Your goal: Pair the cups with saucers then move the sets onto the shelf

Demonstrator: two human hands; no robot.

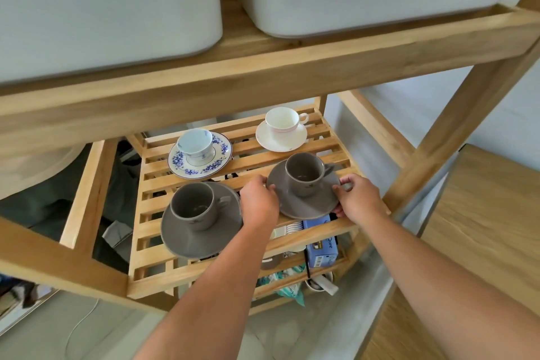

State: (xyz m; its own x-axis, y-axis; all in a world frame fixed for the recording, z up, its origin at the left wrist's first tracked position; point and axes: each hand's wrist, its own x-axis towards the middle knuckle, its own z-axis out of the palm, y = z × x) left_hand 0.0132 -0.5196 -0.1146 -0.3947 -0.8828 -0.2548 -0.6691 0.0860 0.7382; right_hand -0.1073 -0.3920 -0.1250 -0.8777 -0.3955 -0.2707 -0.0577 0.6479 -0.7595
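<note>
We hold the grey saucer [304,202] by its rim at the right near part of the slatted shelf [292,152] — our left hand [258,204] grips its left edge, our right hand [358,199] its right edge. A grey cup [305,174] stands upright on it. To its left sits another grey cup and saucer set [201,219]; farther back, a blue floral set [200,153] and a white set [282,128].

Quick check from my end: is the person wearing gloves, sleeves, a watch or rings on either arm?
No. Both forearms are bare as far as the frame shows, with no sleeves visible. The left hand and right hand have no gloves, and no watch, bracelet or ring is visible.
</note>
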